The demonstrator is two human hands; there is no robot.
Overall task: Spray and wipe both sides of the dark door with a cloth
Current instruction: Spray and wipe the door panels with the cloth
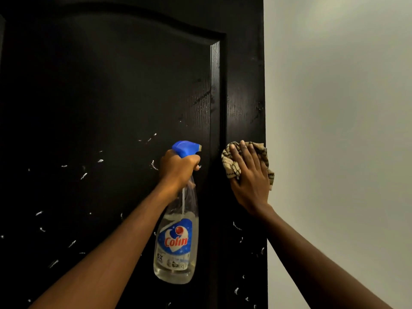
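The dark door [111,97] fills the left and middle of the view, its raised panel dotted with white spray droplets. My left hand [177,168] grips the neck of a clear spray bottle [177,241] with a blue trigger head and a blue "Colin" label, held close to the panel. My right hand [249,177] lies flat with fingers spread, pressing a beige checked cloth [231,159] against the door's right stile, close to its edge. Wet streaks show on the wood above the cloth.
A pale wall [338,130] runs along the right of the door's edge. More droplets sit on the stile below my right hand.
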